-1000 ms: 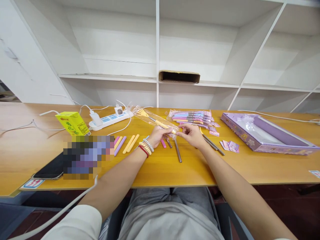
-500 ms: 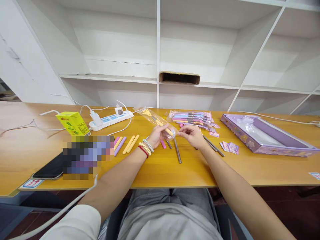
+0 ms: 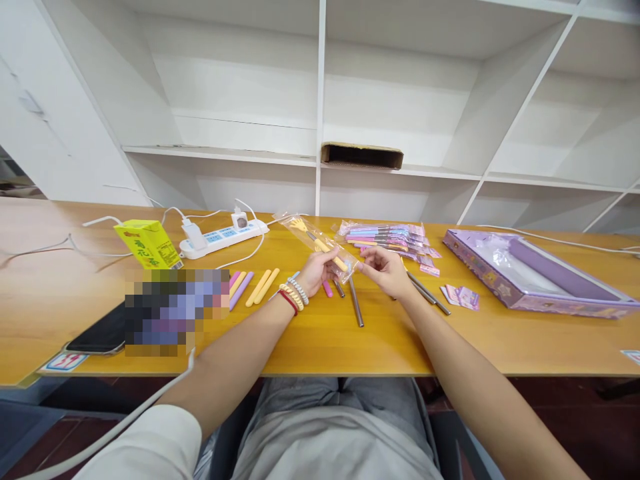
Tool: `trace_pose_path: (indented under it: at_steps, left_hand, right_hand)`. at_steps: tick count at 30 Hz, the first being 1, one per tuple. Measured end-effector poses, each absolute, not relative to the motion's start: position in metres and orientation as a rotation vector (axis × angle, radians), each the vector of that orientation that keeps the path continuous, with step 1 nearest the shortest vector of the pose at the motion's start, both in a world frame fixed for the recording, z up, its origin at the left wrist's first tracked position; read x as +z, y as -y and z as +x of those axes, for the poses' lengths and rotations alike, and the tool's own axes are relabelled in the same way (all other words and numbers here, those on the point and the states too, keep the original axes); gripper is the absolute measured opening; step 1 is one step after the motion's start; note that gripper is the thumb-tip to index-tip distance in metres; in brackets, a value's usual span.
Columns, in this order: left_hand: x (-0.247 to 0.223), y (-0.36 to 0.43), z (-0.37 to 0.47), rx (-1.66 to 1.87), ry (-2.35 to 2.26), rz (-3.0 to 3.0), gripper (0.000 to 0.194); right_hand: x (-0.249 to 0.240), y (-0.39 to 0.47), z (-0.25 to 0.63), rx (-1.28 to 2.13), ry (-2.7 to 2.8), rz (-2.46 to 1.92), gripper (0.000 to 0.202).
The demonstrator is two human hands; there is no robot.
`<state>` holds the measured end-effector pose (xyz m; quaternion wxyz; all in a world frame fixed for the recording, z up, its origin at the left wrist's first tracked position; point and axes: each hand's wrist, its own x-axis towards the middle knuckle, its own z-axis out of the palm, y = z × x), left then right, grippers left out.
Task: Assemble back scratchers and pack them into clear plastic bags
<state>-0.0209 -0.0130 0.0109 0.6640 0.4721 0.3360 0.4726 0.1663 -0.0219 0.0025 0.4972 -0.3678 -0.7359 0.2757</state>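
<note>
A yellow back scratcher [image 3: 330, 255] with a small hand-shaped head lies inside a clear plastic bag [image 3: 349, 267]. My left hand [image 3: 320, 272] is closed around the bag and the scratcher's handle, the head pointing away to the upper left. With thumb and fingertips, my right hand [image 3: 381, 269] pinches the near right end of the bag. Under and beside the hands lie a metal tube [image 3: 357, 303] and a pink handle piece [image 3: 327, 288]. More metal tubes [image 3: 429, 293] rest right of my right hand.
Bagged back scratchers [image 3: 385, 235] are piled behind my hands. Small printed cards [image 3: 463, 297] and a purple box [image 3: 520, 298] sit to the right. At left are yellow and purple handles [image 3: 263, 287], a power strip [image 3: 225, 238], a yellow-green carton [image 3: 150, 243] and a phone [image 3: 97, 331].
The view has shifted slightly. Both hands stay on the bag, whose near end looks a little more drawn out toward my right fingers.
</note>
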Motion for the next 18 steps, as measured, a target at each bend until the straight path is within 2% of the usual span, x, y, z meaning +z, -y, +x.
trace_pose_path:
  at_steps: [4, 12, 15, 18]
  left_hand:
    - [0.010, 0.013, -0.020, 1.072, -0.774, 1.084, 0.032]
    - [0.010, 0.013, -0.020, 1.094, -0.779, 1.112, 0.034]
    - [0.011, 0.012, -0.022, 1.080, -0.766, 1.133, 0.035]
    - [0.010, 0.012, -0.022, 1.093, -0.764, 1.131, 0.034]
  right_hand:
    - [0.003, 0.021, 0.167, 0.812, 1.814, -0.852, 0.027]
    - [0.012, 0.026, 0.167, 1.213, 1.856, -0.845, 0.034]
    - [0.015, 0.028, 0.167, 1.185, 1.937, -0.834, 0.033]
    - [0.014, 0.027, 0.166, 0.950, 1.955, -0.885, 0.036]
